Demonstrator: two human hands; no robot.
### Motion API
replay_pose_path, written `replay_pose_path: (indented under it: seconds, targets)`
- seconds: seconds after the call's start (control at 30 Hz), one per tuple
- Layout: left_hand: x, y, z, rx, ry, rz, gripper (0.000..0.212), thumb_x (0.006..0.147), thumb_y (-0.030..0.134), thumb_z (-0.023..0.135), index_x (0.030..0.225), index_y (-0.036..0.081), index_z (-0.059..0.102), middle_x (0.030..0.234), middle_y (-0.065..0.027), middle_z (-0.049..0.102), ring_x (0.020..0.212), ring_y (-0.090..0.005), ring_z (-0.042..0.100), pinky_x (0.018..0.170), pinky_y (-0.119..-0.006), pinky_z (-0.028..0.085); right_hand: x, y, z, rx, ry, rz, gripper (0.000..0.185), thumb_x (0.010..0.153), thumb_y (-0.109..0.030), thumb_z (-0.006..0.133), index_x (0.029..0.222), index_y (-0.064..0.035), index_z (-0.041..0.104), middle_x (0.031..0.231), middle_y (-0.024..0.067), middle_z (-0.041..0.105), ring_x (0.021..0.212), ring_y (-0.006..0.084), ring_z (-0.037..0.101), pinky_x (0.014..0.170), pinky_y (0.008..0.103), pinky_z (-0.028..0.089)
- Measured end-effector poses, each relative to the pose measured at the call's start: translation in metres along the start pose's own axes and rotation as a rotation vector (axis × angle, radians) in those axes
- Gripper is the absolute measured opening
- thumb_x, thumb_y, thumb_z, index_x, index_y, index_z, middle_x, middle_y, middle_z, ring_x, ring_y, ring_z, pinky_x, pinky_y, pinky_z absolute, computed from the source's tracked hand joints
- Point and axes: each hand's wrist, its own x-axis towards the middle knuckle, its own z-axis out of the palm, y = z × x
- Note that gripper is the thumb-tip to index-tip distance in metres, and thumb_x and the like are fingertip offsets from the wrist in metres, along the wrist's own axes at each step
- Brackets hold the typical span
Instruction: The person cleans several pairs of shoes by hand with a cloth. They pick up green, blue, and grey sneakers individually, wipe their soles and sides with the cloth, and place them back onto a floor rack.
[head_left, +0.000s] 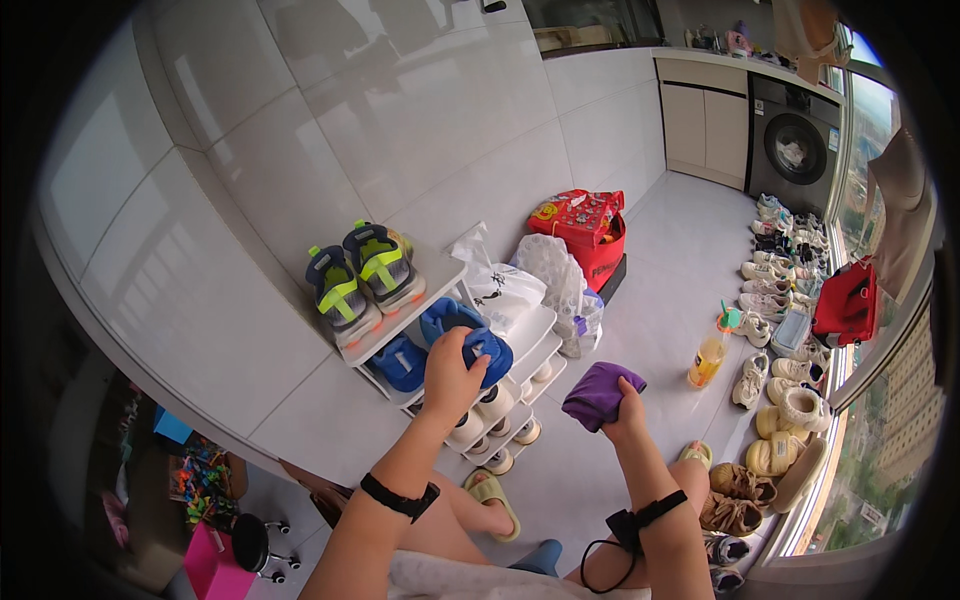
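Observation:
My left hand (454, 373) grips a blue shoe (487, 354) by its toe end, at the second level of a white shoe rack (446, 281). Another blue shoe (400, 364) lies on that level, to the left. On the top board stands a pair of grey shoes with lime-green straps (384, 271). To the right of the rack, my right hand (627, 411) holds a folded purple cloth (602, 394) in the air. Paler shoes (495, 403) fill the lower levels, partly hidden by my left hand and forearm.
Plastic bags (555, 277) and a red bag (592, 240) stand behind the rack. A bottle with orange liquid (707, 360) is on the floor at right. Rows of shoes (765, 304) line the window side, near a red case (846, 304). A washing machine (793, 142) stands far back.

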Motion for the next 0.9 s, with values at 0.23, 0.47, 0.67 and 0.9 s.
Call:
replay_pose_path:
  seconds: [0.23,0.47,0.67,0.9]
  targets:
    - [-0.047,0.033,-0.012,-0.029,0.072,0.204,0.035,0.070,0.004,0.069,0.102,0.002,0.055,0.095,-0.0163,0.058,0.090,-0.0357,0.055,0.079,-0.042,0.044,0.003,0.011,-0.002,-0.043,-0.046,0.029,0.043,0.096,-0.029,0.044,0.128,-0.0015,0.042,0.126,0.0171,0.053,0.115,0.0347,0.053,0.100,0.0532,0.041]
    - [-0.074,0.060,0.035,-0.162,-0.493,0.295,0.030,0.070,0.006,0.072,0.098,0.006,0.062,0.091,-0.0118,0.061,0.088,-0.0322,0.058,0.074,-0.038,0.048,-0.004,-0.039,-0.015,0.085,0.069,-0.163,0.039,0.096,-0.027,0.045,0.124,-0.0003,0.044,0.121,0.0154,0.055,0.109,0.0318,0.057,0.093,0.0499,0.046]
    - [-0.132,-0.004,0.207,-0.146,-0.780,0.218,0.027,0.071,0.003,0.066,0.098,0.006,0.064,0.098,-0.0133,0.060,0.096,-0.0334,0.056,0.080,-0.040,0.047,-0.027,-0.101,-0.064,0.154,0.339,-0.461,0.033,0.094,-0.024,0.053,0.119,-0.0026,0.050,0.116,0.0107,0.058,0.100,0.0269,0.060,0.086,0.0438,0.051]
    - [-0.200,-0.009,0.311,-0.071,-0.980,0.152,0.036,0.072,0.009,0.069,0.108,0.010,0.064,0.113,-0.0137,0.059,0.110,-0.0312,0.052,0.093,-0.039,0.044,-0.064,-0.145,-0.102,0.133,0.361,-0.526,0.031,0.095,-0.024,0.050,0.118,-0.0035,0.050,0.115,0.0104,0.059,0.100,0.0273,0.060,0.087,0.0457,0.050]
